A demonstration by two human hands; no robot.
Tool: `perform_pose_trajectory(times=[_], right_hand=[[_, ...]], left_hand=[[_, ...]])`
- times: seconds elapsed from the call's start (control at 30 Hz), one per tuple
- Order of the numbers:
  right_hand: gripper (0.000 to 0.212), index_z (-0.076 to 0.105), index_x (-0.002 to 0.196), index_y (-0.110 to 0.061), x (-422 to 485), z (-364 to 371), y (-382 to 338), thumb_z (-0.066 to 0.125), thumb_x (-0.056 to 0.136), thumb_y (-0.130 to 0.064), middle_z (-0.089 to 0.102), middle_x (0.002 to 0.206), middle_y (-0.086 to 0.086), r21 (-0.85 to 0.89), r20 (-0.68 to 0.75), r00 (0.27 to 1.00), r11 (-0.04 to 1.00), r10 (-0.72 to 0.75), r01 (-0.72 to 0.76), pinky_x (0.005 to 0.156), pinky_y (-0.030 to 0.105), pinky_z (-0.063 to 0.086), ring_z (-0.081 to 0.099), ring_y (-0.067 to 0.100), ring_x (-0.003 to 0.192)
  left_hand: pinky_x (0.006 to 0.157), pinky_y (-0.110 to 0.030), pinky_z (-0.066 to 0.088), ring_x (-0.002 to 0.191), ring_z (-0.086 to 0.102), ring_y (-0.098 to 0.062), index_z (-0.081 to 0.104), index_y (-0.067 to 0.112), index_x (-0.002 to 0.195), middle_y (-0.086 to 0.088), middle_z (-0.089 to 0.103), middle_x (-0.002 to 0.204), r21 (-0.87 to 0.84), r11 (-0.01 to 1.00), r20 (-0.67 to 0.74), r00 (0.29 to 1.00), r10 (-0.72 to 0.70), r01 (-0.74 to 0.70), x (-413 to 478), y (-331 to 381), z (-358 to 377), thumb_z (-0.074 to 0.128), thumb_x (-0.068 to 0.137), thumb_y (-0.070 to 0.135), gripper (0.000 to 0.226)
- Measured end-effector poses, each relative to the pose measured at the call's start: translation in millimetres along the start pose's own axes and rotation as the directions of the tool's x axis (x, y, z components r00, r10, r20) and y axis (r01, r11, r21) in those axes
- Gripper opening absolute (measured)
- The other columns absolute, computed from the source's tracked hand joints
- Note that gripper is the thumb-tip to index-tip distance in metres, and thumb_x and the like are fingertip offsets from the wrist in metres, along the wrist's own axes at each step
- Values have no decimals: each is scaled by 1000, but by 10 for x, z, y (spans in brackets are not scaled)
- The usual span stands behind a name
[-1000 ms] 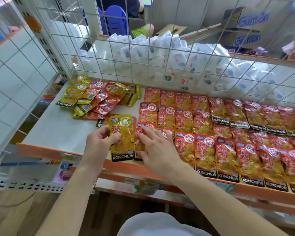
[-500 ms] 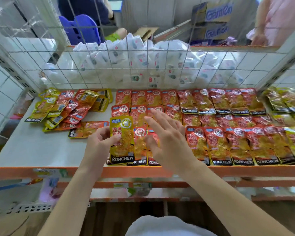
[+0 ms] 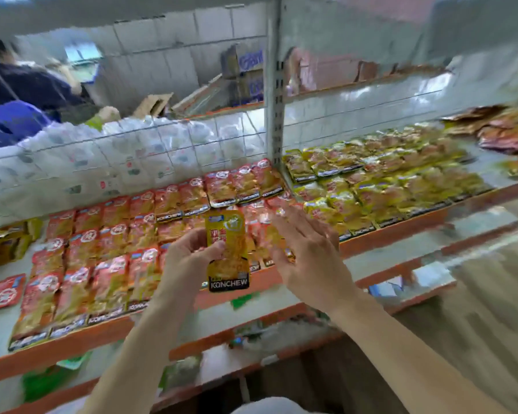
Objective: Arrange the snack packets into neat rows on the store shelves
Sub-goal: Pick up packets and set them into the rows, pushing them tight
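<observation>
Above the red rows (image 3: 117, 249), one yellow packet (image 3: 228, 249) is pinched by the left hand (image 3: 189, 264); the right hand (image 3: 305, 258) fingers (image 3: 284, 225) are spread wide, empty. Sorting step judged; next, packet to be carried right into yellow rows (image 3: 386, 186), edges aligned.

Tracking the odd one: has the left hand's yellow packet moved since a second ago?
Yes: the yellow packet went right, from the left end of the red rows toward the upright post.

Shop aisle, orange-edged shelves (image 3: 72, 344) with wire mesh backs (image 3: 138, 150), neat rows of red snack packets (image 3: 111, 240) on the left, yellow packets (image 3: 386, 186) on the right, white packs (image 3: 72, 164) heaped behind the mesh, cardboard boxes (image 3: 247, 70) stacked far back.
</observation>
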State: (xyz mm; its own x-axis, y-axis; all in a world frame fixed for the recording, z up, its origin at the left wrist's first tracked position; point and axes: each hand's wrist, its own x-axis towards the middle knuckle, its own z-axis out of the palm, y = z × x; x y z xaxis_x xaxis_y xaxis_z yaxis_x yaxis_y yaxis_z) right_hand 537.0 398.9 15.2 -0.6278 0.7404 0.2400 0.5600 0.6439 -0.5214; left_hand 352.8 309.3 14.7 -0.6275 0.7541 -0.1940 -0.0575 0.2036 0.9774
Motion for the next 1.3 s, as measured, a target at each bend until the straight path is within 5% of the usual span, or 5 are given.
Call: perform_pose_trajectory(times=[0.13, 0.4, 0.67, 0.9, 1.3], right_hand=[[57, 44, 147, -34, -282, -479, 629, 51, 92, -39, 31, 161, -7, -48, -29, 997, 996, 68, -70, 116, 47, 15, 23, 17, 149], [61, 41, 150, -32, -633, -1066, 1388, 43, 91, -48, 25, 163, -7, -42, -27, 979, 978, 203, -204, 118, 47, 9, 15, 15, 151], [60, 44, 148, -29, -480, -1130, 1736, 46, 91, -45, 27, 162, -5, -50, -52, 968, 967, 246, -249, 116, 49, 12, 20, 18, 151], [60, 42, 149, -30, -198, -1138, 2000, 44, 91, -47, 25, 163, -9, -102, -8, 963, 958, 270, -269, 118, 47, 9, 15, 12, 151], [54, 42, 149, -32, 180, -1323, 2505, 58, 97, -38, 25, 163, -11, -169, -75, 953, 939, 292, -301, 115, 41, 10, 14, 11, 151]], left_hand=[[86, -42, 54, 70, 67, -11, 71, 21, 82, 7, 74, 73, -15, 1000, 51, 999, 9, -8, -130, 50, 880, 69, 87, -4, 26], [88, -50, 57, 76, 72, -23, 72, 16, 86, -3, 76, 80, 33, 999, 115, 993, -25, 21, -305, 51, 1913, 78, 83, 9, 10], [78, -33, 60, 91, 73, -25, 71, 27, 92, -6, 75, 99, 100, 995, 168, 986, 14, -31, -71, 120, 2312, 71, 90, 7, 19], [91, -51, 57, 95, 71, -26, 70, 15, 109, -7, 73, 101, 89, 996, 196, 980, -23, 6, 234, 57, 2520, 73, 90, 15, 19], [86, -33, 53, 95, 70, -16, 71, 26, 95, 3, 75, 97, 104, 993, 275, 961, 23, -54, 674, 120, 3078, 72, 92, 19, 7]])
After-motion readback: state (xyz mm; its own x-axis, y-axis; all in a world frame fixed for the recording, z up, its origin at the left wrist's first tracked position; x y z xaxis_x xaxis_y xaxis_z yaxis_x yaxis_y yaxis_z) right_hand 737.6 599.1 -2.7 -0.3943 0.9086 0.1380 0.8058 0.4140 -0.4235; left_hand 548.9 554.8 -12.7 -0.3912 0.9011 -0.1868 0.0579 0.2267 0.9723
